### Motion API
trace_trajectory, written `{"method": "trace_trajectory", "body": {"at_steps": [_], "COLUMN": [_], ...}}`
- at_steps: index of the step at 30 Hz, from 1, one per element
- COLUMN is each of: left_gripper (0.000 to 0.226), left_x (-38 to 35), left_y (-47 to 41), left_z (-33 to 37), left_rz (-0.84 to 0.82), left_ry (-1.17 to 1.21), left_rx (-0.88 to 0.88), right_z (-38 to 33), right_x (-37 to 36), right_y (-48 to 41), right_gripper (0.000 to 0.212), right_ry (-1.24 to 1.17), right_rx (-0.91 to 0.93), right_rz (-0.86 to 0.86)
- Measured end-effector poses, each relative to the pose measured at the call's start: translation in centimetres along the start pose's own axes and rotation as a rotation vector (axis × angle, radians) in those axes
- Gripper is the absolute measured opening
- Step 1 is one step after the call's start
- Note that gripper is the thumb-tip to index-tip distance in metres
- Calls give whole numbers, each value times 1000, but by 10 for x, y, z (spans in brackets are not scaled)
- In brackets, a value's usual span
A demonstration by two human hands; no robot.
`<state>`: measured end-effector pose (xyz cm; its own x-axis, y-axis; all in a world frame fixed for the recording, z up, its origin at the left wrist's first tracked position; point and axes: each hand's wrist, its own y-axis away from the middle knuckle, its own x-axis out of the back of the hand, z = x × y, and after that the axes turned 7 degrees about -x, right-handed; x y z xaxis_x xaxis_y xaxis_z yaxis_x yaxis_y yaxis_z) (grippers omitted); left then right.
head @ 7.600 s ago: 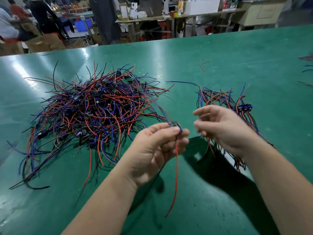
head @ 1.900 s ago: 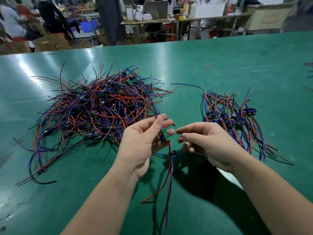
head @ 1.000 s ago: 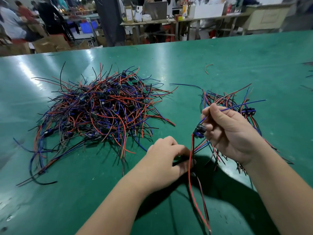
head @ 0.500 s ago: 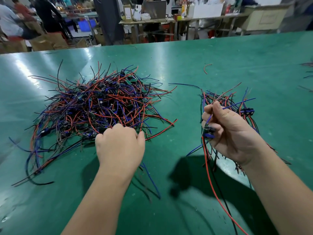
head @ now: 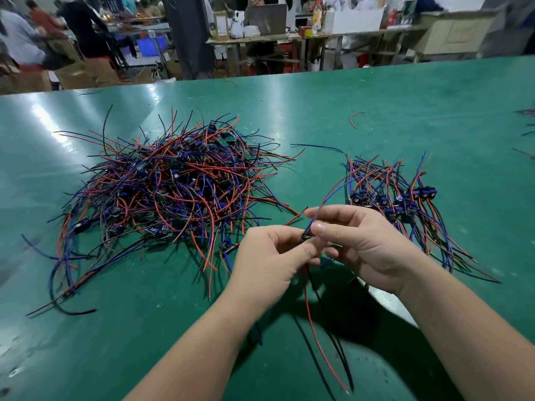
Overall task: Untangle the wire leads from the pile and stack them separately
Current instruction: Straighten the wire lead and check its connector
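Between the tangled pile (head: 173,192) and the sorted stack (head: 405,204), just over the green table (head: 405,96), both hands are working one wire lead (head: 307,238). Grip: left hand (head: 269,259) is pinching its small dark module (head: 306,239) from the left with fingers curled in. The right hand (head: 370,247) is pinching from the other side, thumb and forefinger closing on the wires right at the module.

The red and black tails (head: 318,344) are hanging toward the near edge, ends free. The red and blue pair (head: 333,193) is arcing up and right toward the stack; can't tell if the tips are touching it.

Handling, my read:
- The lead is looking very light. The wires are thin and floppy but holding some curve, so they're springing rather than draping.
- The insulation is probably slick, so tugging on a bare wire is risking slip or strain at the joints.
- The module is the only rigid part, so that's where I'd be gripping, as both hands are doing now.
- For laying down, I'd be carrying it by the module and lining it up beside the blue-capped parts in the stack, with the tails trailing the same way.

The pile is by far the bigger heap, with leads crossing everywhere, so I'm expecting snags on any pull. A stray red offcut (head: 354,118) is lying on the far side, well apart from both heaps.
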<state>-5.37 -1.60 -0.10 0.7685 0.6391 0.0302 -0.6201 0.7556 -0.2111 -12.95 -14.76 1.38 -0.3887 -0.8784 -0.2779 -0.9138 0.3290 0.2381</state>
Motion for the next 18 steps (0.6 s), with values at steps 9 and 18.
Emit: {"method": "trace_trajectory", "body": {"at_steps": [9, 18], "left_gripper": [33, 16], "left_x": [-3, 2], "left_y": [3, 5], "left_z": [-3, 6], "left_rz": [-74, -291], "left_ry": [-84, 63], "left_rx": [114, 375], "right_z": [3, -4], "right_x": [0, 13], "right_y": [2, -3], "right_gripper": [18, 7], "right_ry": [143, 75], "right_rx": [-60, 11], "right_rz": [21, 223]}}
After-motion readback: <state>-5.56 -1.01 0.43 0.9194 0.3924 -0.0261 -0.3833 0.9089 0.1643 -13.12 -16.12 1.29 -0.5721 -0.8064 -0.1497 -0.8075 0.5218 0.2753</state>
